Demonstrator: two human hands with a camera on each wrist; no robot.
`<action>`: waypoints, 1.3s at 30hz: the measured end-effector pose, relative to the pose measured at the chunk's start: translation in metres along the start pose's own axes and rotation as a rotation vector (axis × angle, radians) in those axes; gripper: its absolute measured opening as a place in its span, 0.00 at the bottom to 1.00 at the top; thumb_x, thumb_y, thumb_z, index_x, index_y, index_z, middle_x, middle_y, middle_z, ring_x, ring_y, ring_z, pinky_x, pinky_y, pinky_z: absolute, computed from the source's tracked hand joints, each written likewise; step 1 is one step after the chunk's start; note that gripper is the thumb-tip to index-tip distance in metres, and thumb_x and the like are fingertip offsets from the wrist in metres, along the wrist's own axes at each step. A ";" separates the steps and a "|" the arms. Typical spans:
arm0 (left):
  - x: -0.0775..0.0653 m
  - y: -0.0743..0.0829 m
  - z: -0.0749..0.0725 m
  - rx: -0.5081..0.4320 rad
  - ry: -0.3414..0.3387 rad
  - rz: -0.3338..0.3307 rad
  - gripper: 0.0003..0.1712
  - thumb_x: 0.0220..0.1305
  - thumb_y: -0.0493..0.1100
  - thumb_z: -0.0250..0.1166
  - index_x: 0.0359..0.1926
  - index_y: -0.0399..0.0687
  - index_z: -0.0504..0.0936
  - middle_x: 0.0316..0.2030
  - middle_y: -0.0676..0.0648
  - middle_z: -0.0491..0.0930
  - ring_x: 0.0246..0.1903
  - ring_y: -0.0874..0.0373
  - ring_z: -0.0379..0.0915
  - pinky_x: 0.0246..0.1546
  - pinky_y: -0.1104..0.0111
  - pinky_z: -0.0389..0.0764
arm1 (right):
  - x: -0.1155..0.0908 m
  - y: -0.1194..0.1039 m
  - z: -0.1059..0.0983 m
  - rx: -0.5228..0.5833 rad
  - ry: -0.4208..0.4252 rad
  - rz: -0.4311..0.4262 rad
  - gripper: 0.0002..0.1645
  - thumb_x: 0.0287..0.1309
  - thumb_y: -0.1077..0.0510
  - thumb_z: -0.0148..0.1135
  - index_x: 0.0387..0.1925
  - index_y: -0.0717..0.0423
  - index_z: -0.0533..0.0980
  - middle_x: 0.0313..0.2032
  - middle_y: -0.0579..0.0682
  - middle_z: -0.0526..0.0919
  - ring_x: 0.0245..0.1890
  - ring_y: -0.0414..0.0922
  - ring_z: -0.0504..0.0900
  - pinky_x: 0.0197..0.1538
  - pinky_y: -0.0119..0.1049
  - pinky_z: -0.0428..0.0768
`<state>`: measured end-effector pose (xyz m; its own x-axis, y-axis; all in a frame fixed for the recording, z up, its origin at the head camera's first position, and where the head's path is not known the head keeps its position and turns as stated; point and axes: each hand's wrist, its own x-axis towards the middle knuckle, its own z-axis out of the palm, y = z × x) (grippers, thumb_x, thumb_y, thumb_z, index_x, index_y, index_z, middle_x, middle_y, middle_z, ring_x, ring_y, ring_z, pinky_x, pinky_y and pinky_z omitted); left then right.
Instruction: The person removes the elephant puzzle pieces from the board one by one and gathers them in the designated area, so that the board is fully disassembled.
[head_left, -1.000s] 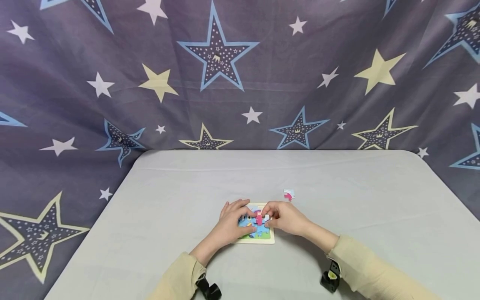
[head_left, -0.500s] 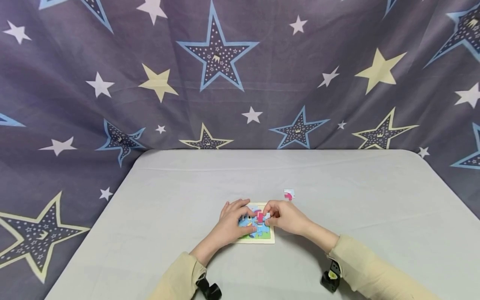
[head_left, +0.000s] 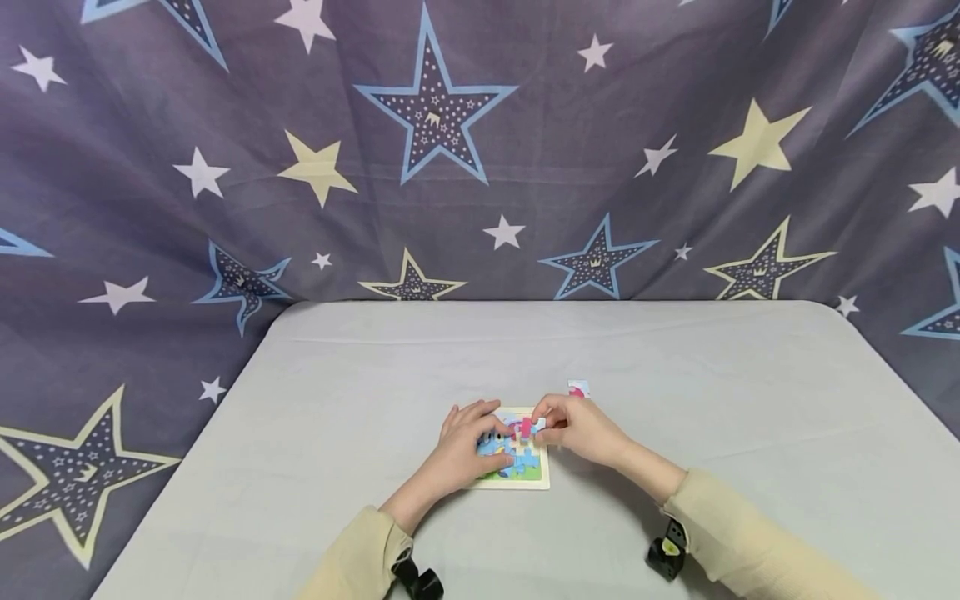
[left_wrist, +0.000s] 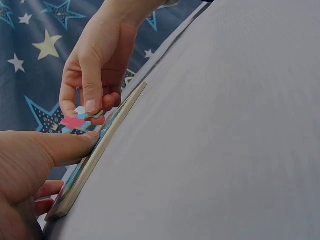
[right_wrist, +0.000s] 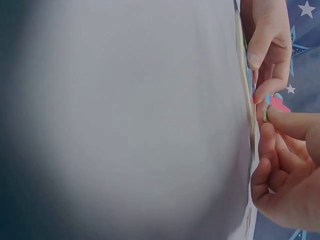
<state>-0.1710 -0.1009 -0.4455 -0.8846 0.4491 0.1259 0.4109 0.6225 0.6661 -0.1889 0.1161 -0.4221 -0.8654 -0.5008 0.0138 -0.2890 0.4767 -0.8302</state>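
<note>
A wooden jigsaw puzzle (head_left: 545,482) with a pale frame and a blue and green picture lies on the table. My left hand (head_left: 465,454) rests over its left part, thumb and index finger spread on top. With thumb and index finger, my right hand (head_left: 581,429) pinches a puzzle piece (head_left: 527,428) coloured pink, blue and white. In the left wrist view that piece (left_wrist: 74,123) is tilted and raised above the puzzle. The right wrist view shows its pink part (right_wrist: 280,104) beyond the thumb. A pale bare spot shows in the puzzle below the piece.
A loose pink and white puzzle piece (head_left: 578,388) lies beyond the right hand, partly hidden by it. The table (head_left: 360,367) has a light grey cover. Behind it hangs a dark curtain (head_left: 525,158) with stars.
My right hand has moved slightly up and away from the puzzle with the piece, uncovering a pale spot. It now hides part of the loose piece. The left hand has stayed in place.
</note>
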 end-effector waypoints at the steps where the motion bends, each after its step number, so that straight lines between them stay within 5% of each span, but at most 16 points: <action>1: 0.000 0.000 0.000 -0.001 0.001 0.001 0.13 0.50 0.49 0.69 0.37 0.55 0.79 0.62 0.41 0.64 0.65 0.42 0.51 0.64 0.43 0.37 | 0.000 0.001 -0.001 -0.007 0.000 -0.001 0.08 0.50 0.64 0.64 0.34 0.58 0.75 0.20 0.48 0.76 0.18 0.38 0.69 0.22 0.27 0.69; 10: 0.000 0.000 0.000 -0.011 0.013 0.008 0.14 0.49 0.49 0.70 0.37 0.54 0.79 0.62 0.41 0.65 0.65 0.41 0.51 0.64 0.43 0.37 | -0.004 0.004 -0.013 -0.022 0.021 0.009 0.09 0.54 0.64 0.60 0.40 0.56 0.76 0.24 0.51 0.82 0.21 0.44 0.76 0.25 0.31 0.75; 39: 0.000 -0.002 0.003 -0.007 0.016 0.018 0.13 0.49 0.49 0.69 0.37 0.55 0.79 0.62 0.42 0.65 0.65 0.43 0.51 0.65 0.46 0.37 | -0.011 0.028 -0.049 -0.093 0.159 0.152 0.13 0.54 0.66 0.57 0.43 0.58 0.76 0.22 0.50 0.80 0.22 0.43 0.75 0.27 0.32 0.74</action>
<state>-0.1710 -0.1007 -0.4490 -0.8804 0.4499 0.1500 0.4256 0.6100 0.6684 -0.2076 0.1705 -0.4186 -0.9534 -0.3013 -0.0141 -0.1803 0.6065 -0.7744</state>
